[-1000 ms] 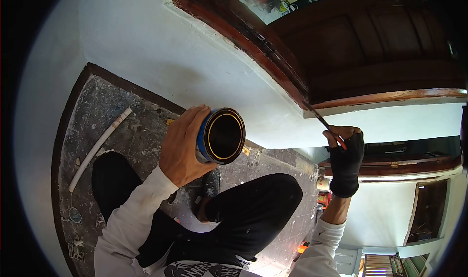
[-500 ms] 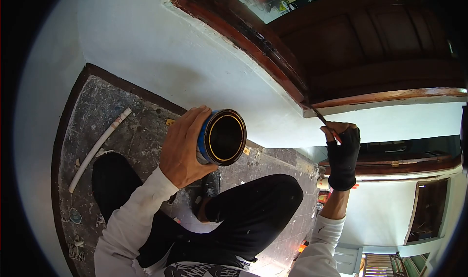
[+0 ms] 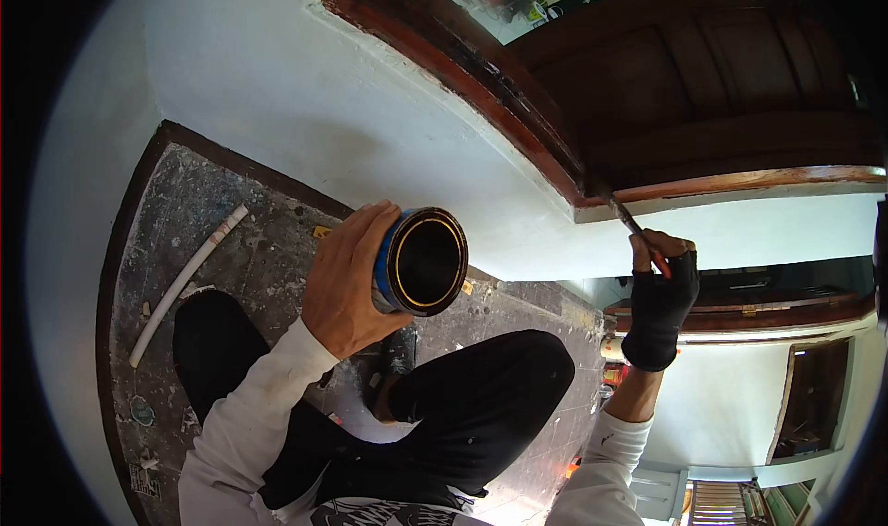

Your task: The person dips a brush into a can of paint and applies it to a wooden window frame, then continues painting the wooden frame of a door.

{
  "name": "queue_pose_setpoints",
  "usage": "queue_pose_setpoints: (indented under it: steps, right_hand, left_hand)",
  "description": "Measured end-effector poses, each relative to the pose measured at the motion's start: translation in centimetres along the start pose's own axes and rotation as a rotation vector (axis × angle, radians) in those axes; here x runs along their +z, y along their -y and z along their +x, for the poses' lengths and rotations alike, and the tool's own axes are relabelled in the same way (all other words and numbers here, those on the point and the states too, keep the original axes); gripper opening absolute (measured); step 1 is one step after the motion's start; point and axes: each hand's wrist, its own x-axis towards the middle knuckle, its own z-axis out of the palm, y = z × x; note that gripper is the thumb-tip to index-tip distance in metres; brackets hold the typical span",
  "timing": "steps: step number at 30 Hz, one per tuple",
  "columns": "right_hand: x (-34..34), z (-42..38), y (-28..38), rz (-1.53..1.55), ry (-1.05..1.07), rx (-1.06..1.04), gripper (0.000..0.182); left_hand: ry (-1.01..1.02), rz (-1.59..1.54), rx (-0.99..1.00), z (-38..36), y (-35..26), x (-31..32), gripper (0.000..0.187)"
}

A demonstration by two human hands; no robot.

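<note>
My bare left hand (image 3: pixel 350 281) is wrapped round a blue paint can (image 3: pixel 427 261), whose open, dark mouth faces me. In my right hand (image 3: pixel 664 290), which wears a black fingerless glove, is a thin paintbrush (image 3: pixel 629 219) with a red part near the fingers. The brush's tip touches or nearly touches the corner of the dark brown window frame (image 3: pixel 555 160); the exact contact is too small to tell. Beside the frame lies the brown panelled shutter or door (image 3: pixel 684 82).
A white bent tube (image 3: pixel 185 281) lies on the paint-spotted floor (image 3: pixel 268 248) at the left. My bent legs (image 3: pixel 481 387) are below the can. The pale wall (image 3: pixel 250 73) borders the frame. Containers (image 3: pixel 612 359) stand farther off at the right.
My right hand and the brush have moved a little to the right along the frame's corner. My left hand and the can have hardly moved.
</note>
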Motion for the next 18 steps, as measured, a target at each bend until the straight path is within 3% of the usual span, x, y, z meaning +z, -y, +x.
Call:
queue_pose_setpoints:
  steps: [1, 3, 7, 10, 13, 17, 18]
  right_hand:
    - [0.2, 0.0, 0.7, 0.028, -0.067, 0.094, 0.022]
    - [1.1, 0.9, 1.1, 0.025, -0.095, 0.042, 0.018]
    - [2.7, 1.7, 0.7, -0.122, 0.057, 0.079, 0.013]
    - [2.5, 2.7, 2.3, 0.006, -0.084, 0.138, 0.018]
    - [3.0, 2.7, 0.5, -0.023, 0.021, 0.104, 0.016]
    - [1.3, 2.7, 2.4, -0.009, -0.111, 0.152, 0.014]
    - [1.5, 2.8, 2.4, -0.025, -0.045, 0.086, 0.013]
  left_hand:
    - [0.0, 0.009, 0.004, 0.1, -0.1, -0.1, 0.121]
    - [0.001, 0.014, 0.006, 0.2, -0.3, -0.1, 0.122]
    - [0.003, 0.005, 0.009, 0.0, -0.5, -0.1, 0.122]
    - [-0.025, -0.012, 0.033, 0.0, -0.5, -0.3, 0.121]
    - [-0.015, -0.022, 0.001, -0.1, -0.3, -0.3, 0.121]
    - [-0.028, -0.028, -0.005, -0.2, -0.3, -0.5, 0.12]
    - [-0.03, -0.028, -0.008, -0.1, -0.1, -0.4, 0.121]
